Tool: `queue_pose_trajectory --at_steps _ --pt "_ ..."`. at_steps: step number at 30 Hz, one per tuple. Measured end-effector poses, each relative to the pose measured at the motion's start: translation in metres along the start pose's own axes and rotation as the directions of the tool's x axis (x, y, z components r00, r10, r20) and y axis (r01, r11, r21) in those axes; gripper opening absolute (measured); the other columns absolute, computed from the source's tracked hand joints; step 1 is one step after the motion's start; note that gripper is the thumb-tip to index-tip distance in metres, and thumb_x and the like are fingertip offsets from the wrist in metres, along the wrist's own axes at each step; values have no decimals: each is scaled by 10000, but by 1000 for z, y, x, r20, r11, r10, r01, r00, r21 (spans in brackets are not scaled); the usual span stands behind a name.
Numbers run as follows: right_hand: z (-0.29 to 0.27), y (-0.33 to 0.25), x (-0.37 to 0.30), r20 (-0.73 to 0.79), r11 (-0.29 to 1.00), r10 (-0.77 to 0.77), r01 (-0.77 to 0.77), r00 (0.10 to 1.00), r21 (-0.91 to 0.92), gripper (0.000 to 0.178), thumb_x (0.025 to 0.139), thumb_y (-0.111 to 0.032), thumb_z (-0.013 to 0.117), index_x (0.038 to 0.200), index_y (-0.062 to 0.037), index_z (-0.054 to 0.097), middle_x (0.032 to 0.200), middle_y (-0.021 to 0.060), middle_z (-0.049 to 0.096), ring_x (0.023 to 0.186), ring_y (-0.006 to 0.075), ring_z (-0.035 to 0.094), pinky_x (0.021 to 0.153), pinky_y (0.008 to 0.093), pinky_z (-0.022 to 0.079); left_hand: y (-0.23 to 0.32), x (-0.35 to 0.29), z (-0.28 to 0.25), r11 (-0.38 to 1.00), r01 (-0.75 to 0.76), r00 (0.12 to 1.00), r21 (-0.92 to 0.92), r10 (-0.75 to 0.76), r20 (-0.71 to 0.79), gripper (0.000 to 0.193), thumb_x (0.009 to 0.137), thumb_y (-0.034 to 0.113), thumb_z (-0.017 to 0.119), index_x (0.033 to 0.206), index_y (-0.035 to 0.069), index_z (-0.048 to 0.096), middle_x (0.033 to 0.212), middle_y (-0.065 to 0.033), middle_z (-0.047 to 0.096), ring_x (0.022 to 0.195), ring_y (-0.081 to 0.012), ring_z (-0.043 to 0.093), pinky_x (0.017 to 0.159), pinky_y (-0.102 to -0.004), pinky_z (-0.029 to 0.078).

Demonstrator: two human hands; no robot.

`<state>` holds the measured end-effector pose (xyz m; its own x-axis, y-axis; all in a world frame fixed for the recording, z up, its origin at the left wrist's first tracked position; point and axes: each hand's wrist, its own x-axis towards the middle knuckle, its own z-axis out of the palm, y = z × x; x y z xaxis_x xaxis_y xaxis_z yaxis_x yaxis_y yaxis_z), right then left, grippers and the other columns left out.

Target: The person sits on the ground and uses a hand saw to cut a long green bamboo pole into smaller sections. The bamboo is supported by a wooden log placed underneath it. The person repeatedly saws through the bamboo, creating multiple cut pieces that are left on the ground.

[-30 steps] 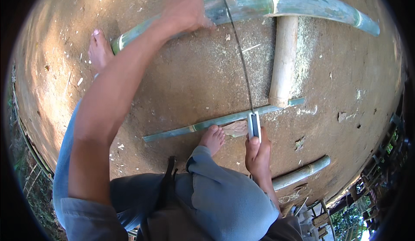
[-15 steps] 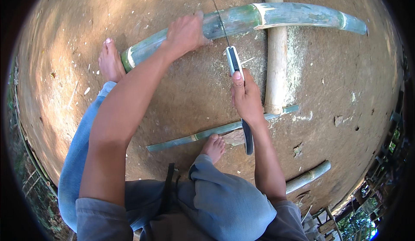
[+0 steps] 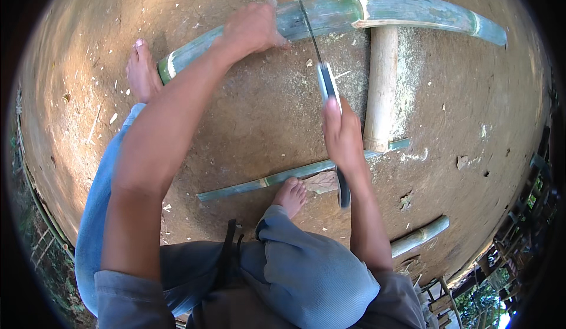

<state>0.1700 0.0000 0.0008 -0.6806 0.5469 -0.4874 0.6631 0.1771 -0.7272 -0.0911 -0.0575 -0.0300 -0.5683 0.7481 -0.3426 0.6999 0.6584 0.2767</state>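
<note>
A thick green bamboo pole (image 3: 413, 9) lies across the far part of the ground, its right portion over a pale dry bamboo piece (image 3: 382, 87). My left hand (image 3: 250, 27) is closed over the pole's left half, thumb on the near side. In my right hand (image 3: 343, 134) is the handle of a handsaw (image 3: 328, 81), white and black, with the thumb along its top. The thin saw blade (image 3: 306, 19) crosses the green pole just right of my left hand. Whether the blade has cut into the pole cannot be told.
My left foot (image 3: 143, 72) is beside the pole's left end. A narrow bamboo strip (image 3: 253, 184) lies by my right foot (image 3: 290, 196), with a dry leaf (image 3: 321, 183) next to it. A short bamboo piece (image 3: 420, 236) lies at lower right. Pale sawdust (image 3: 405, 87) covers soil beside the dry support.
My right hand and the saw have shifted slightly right and nearer to me. The left hand stays on the pole; the whole view has shifted a little.
</note>
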Motion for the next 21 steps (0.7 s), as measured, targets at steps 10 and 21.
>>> queue_pose_trajectory --at_steps 10,21 --pt "-2 29 -56 -16 999 -36 37 999 33 555 1105 -449 331 974 18 601 630 25 503 554 117 498 500 303 404 -14 -12 7 999 9 1000 37 -8 -8 752 639 413 907 1171 -52 652 1066 -261 718 1031 -400 696 908 -485 552" --pt "3 43 -60 64 994 15 -22 998 109 577 1087 -454 383 1152 75 602 647 158 577 610 233 628 554 436 460 -17 -18 -22 997 -57 994 -52 62 95 731 700 487 799 1238 14 658 1091 -274 709 1034 -398 701 961 -472 512"
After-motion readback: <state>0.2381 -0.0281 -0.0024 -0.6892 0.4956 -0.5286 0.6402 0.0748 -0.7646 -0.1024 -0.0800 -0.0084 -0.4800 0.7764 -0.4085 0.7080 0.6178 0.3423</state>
